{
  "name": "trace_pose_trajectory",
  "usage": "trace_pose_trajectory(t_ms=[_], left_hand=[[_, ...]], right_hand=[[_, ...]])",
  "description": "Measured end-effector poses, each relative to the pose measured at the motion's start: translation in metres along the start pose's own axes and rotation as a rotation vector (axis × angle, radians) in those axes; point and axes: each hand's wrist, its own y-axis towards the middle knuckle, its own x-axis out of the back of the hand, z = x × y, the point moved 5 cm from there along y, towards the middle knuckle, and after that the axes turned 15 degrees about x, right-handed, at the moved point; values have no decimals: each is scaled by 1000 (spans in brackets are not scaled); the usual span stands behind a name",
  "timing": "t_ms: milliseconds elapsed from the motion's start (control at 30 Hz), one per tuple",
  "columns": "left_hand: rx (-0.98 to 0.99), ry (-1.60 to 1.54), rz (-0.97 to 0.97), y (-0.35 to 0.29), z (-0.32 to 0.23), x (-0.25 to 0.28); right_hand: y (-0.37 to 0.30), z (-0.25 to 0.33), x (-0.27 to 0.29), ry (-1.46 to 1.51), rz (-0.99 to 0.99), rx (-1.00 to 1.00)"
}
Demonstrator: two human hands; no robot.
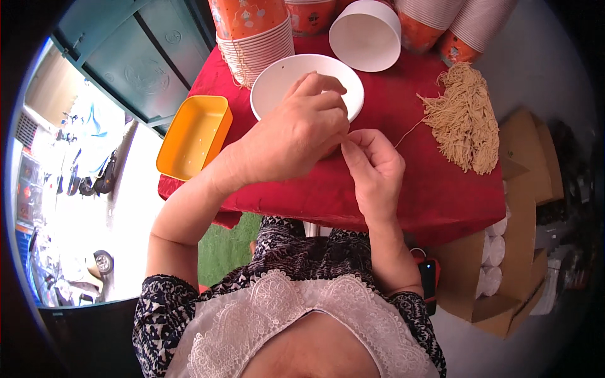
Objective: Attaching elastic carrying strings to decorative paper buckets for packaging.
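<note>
Pinching thin string (409, 134) in the right hand (379, 173), can't tell if gripping anything in the curled left hand (295, 135), could knot up if yanked off that messy bundle (467, 120).

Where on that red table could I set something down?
Bare cloth shows at near right, below the beige string bundle and right of the right hand. Another patch lies between the white bowl and the bundle, though a thin strand crosses its near side. The back is crowded with stacked containers; a yellow tray takes the left.
</note>
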Motion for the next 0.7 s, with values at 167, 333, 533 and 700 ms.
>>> trace_pose_trajectory(t_ms=[167,333,533,700], left_hand=[[35,-23,33,2,3,-1],[47,-49,54,3,5,-2],[57,-68,61,4,7,-6],[42,-86,60,5,6,-9]], right_hand=[[3,-1,2,-86,2,74],[3,2,2,-100,-4,87],[4,7,2,-156,16,75],[5,5,5,-183,23,91]])
